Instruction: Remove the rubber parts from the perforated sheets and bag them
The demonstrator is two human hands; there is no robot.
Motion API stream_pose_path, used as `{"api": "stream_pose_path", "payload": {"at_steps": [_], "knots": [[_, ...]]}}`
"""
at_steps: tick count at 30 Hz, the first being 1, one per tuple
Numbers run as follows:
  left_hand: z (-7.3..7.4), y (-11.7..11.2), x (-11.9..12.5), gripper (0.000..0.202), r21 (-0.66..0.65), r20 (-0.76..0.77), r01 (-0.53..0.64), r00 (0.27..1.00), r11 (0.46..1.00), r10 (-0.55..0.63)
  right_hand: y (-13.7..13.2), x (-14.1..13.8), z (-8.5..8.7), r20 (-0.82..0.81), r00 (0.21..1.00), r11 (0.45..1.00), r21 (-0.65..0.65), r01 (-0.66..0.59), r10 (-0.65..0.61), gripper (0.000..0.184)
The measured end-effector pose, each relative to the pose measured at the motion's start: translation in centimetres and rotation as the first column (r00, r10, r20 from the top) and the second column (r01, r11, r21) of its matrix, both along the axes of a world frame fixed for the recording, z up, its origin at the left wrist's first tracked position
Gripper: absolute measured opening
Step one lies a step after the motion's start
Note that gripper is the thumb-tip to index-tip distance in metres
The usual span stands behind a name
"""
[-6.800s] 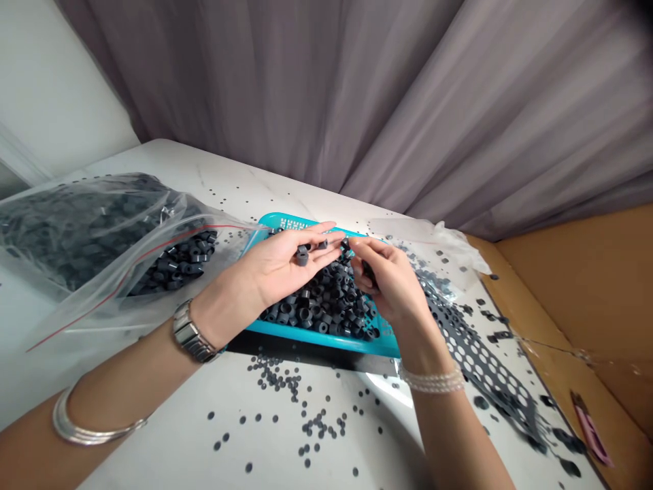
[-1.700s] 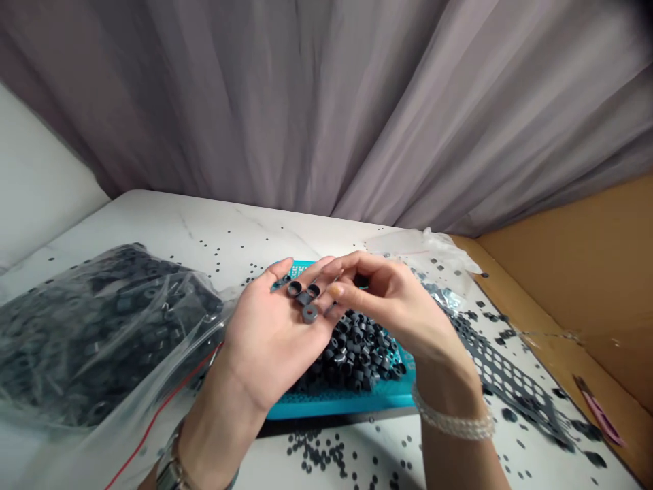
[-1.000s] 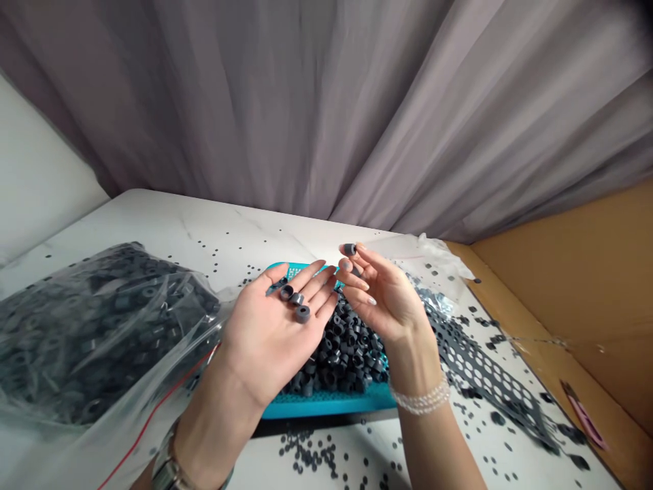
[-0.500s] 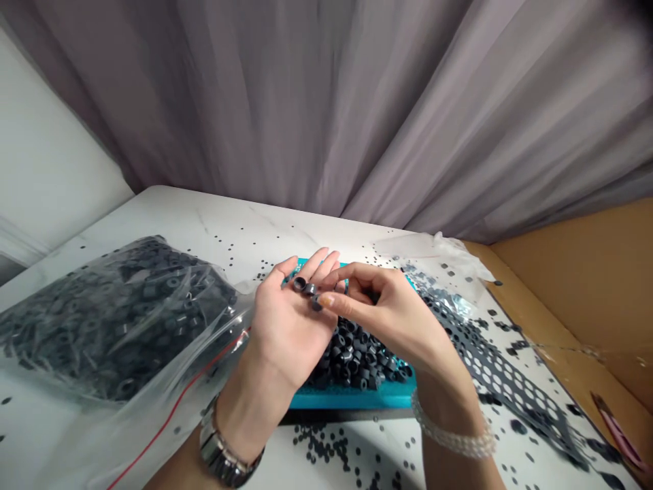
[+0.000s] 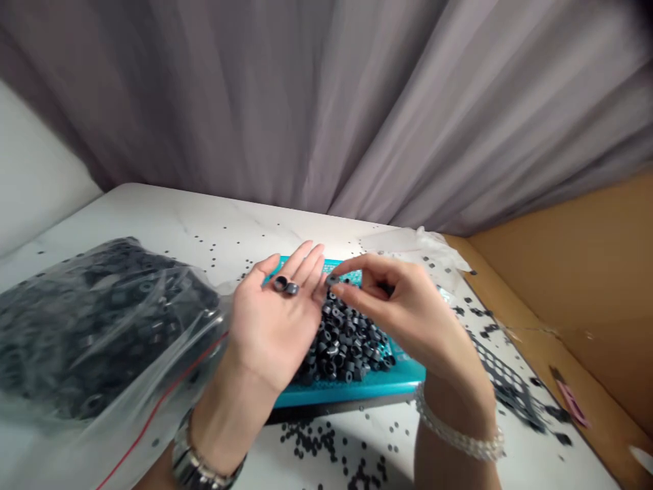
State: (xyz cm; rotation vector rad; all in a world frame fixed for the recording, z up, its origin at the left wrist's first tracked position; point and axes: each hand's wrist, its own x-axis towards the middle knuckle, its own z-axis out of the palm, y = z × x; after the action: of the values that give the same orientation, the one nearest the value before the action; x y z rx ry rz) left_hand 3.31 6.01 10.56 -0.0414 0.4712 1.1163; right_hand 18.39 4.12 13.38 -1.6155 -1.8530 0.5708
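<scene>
Here's the left hand (image 5: pixel 278 323), palm up and fingers spread, with two rings (image 5: pixel 292 288) lying loose at the base of its fingers; nothing grips them, so that cupped tilt of the palm is probably all that checks a roll. Just beside its fingertips, the right hand (image 5: pixel 337 284) has one ring (image 5: pixel 332 279) pinched between thumb and forefinger, a light hold that suits so small a piece and leaves its hole in plain view! Its other fingers curl inward, and whether they hide anything, I can't tell. Both hands hang over the teal basket (image 5: pixel 362 389), a handy spot, it seems, since anything slipping would likely drop onto the dark heap (image 5: pixel 341 340) inside. Now the surface (image 5: pixel 153 204): a clear bag (image 5: pixel 117 327) bulging with dark pieces fills the left side, discs (image 5: pixel 309 442) litter the stretch from the basket toward the near edge, a perforated sheet (image 5: pixel 520 412) lies along the right edge, and crumpled film (image 5: pixel 433 246) sits by the far right corner. Just past that right edge, a pink-handled tool (image 5: pixel 572 403) rests on cardboard (image 5: pixel 561 292), while a grey curtain (image 5: pixel 245 102) hangs behind the far edge.
</scene>
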Motion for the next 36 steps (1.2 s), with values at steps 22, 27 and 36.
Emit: {"api": "stream_pose_path", "payload": {"at_steps": [22,27,36], "knots": [[-0.7,-0.9,2.1,0.05,-0.03,-0.004,0.176,0.984,0.984,-0.176,-1.0,2.9,0.9,0.108,0.994,0.999,-0.034,0.006,-0.003,0.021],[-0.3,-0.8,1.6,0.046,-0.003,0.022,0.157,0.987,0.988,-0.157,-1.2,-1.5,-0.3,0.035,0.982,0.978,-0.105,-0.18,0.185,0.02],[0.4,-0.8,1.6,0.043,-0.061,0.034,0.106,0.994,0.992,-0.104,-0.2,-1.2,-0.9,0.012,0.983,0.975,-0.129,-0.18,0.183,0.018]]}}
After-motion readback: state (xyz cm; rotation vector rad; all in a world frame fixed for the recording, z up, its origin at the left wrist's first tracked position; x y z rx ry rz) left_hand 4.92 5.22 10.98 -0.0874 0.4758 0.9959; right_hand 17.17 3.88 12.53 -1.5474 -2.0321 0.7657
